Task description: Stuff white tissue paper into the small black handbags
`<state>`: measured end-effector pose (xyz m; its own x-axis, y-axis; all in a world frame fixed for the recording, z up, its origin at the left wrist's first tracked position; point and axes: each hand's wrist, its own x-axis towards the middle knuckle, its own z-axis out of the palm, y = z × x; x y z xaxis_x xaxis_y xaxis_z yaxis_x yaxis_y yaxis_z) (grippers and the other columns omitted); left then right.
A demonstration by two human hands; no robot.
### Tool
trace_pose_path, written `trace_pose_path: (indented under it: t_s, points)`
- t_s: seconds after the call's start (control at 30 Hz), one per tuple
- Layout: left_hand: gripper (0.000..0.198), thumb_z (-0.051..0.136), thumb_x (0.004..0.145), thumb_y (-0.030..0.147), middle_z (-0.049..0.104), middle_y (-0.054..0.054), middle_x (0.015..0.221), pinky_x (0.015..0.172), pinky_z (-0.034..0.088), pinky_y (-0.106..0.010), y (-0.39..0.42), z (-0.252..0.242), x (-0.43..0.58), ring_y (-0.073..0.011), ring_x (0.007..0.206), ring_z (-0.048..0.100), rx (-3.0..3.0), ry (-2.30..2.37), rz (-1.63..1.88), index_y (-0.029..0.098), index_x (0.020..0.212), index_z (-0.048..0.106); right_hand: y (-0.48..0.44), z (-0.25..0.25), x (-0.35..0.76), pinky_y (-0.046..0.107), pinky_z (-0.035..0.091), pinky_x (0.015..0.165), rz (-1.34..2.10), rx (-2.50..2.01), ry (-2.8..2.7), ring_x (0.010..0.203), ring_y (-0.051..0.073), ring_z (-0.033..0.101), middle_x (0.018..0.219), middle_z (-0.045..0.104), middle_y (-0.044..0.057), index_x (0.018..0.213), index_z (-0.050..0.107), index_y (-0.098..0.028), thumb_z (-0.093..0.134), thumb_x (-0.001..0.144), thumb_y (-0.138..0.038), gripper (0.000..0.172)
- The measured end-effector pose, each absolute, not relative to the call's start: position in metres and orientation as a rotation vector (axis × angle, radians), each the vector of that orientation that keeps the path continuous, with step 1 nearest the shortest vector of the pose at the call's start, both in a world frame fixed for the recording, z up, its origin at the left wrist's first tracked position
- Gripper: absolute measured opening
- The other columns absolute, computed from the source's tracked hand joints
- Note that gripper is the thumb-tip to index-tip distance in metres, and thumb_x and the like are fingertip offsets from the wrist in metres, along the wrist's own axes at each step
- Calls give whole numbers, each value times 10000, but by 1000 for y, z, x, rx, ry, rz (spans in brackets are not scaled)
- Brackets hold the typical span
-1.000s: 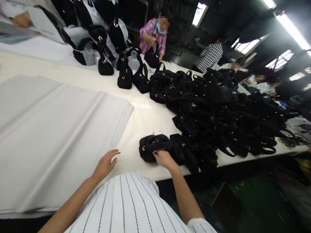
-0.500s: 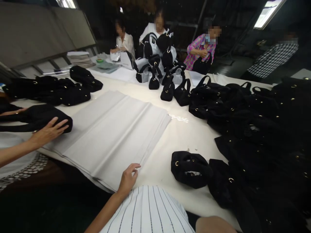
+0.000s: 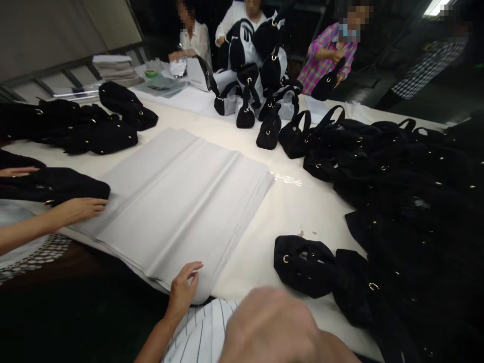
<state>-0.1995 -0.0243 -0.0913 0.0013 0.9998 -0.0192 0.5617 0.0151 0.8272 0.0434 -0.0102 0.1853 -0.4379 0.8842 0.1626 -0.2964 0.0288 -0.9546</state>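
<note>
My left hand (image 3: 184,288) rests over the near corner of a stack of large white paper sheets (image 3: 177,201), fingers loosely extended and nothing in them. Close to the camera, my right hand (image 3: 270,325) is large and blurred in front of my striped shirt, its fingers hidden. A black fabric bag (image 3: 302,262) with gold rings lies on the table to the right of the paper. Beside it sits another black bag (image 3: 353,287) at the edge of a big pile.
A neighbour's hand (image 3: 81,209) touches a black bag (image 3: 71,184) at left. More black bags (image 3: 113,133) lie behind it. Grey-and-black bags (image 3: 247,91) are stacked at the far side, where several people stand. A pile of black bags (image 3: 408,171) covers the right side.
My right hand has risen into view near the camera. My left hand has shifted slightly left along the paper's edge. The neighbour's hand has moved lower on the bag.
</note>
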Motion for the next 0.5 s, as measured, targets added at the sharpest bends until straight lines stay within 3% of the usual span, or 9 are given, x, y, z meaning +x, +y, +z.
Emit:
trace_pose_path:
  t_s: [0.13,0.2,0.27,0.33,0.37,0.43,0.5]
  points:
    - [250,520,795,278,698,-51,1021,833,588,-349,8,-89,-236,-215,967,663,1580,1701,889,208,964,689,45,88,4,228,424,433,1485,-1216,-945,433,106,502,489,577,-19,648,656,-166,727,725,-457,309]
    - [259,519,792,290,694,-56,1032,866,577,-356,34,-88,-262,-211,971,660,1559,1748,915,202,970,686,71,29,-14,223,365,444,1202,-1557,-832,416,81,399,403,431,-64,491,504,-182,700,736,-475,429]
    - [266,522,790,298,686,-56,1053,901,561,-365,65,-86,-292,-209,984,654,1554,1785,933,200,980,680,92,-19,-29,239,383,492,1061,-1767,-915,449,96,410,422,433,-60,501,503,-185,653,768,-474,422]
    - [270,519,793,309,679,-57,1067,900,558,-365,98,-82,-323,-212,1005,644,1567,1812,957,198,985,674,114,-48,-44,274,458,611,962,-1870,-1052,580,139,530,610,600,-14,735,645,-165,634,785,-409,249]
    - [277,514,795,314,677,-58,1070,892,560,-362,115,-79,-338,-214,1014,640,1581,1829,969,196,990,672,126,-55,-53,300,485,694,915,-1901,-1126,696,169,585,771,664,24,937,667,-154,632,785,-370,266]
    - [297,500,795,316,675,-60,1074,880,560,-363,150,-74,-368,-216,995,644,1628,1882,976,192,1004,670,157,-57,-75,357,476,874,808,-1958,-1289,977,233,593,1096,651,114,1280,526,-113,628,786,-318,545]
    - [323,486,788,313,671,-62,1081,874,556,-380,184,-68,-394,-211,908,664,1673,1954,929,189,1023,670,194,-53,-102,400,389,1021,695,-2032,-1480,1209,287,475,1314,533,187,1404,384,-59,621,804,-331,700]
